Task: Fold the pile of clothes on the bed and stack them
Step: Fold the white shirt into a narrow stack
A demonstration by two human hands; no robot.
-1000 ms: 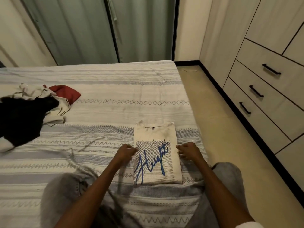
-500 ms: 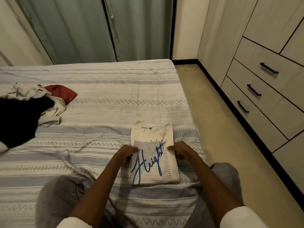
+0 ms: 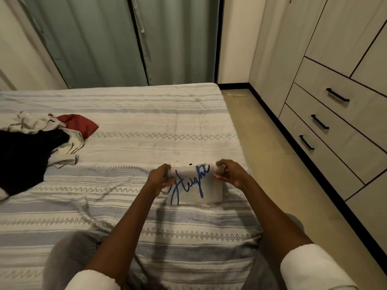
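Note:
A cream T-shirt with blue script lettering lies folded on the striped bed, near its right edge. My left hand grips its left side and my right hand grips its right side, both with fingers curled round the cloth. The far half of the shirt is lifted and bent over between my hands. An unfolded pile of black, cream and red clothes sits at the bed's left edge.
A wardrobe with drawers and black handles lines the right wall. A strip of beige floor runs between it and the bed. Grey-green curtains hang behind the bed. My knees in grey trousers rest on the bed's near edge.
Both hands went from resting at the flat shirt's sides to gripping it and lifting its middle, so the shirt now looks shorter. The camera view tilted slightly.

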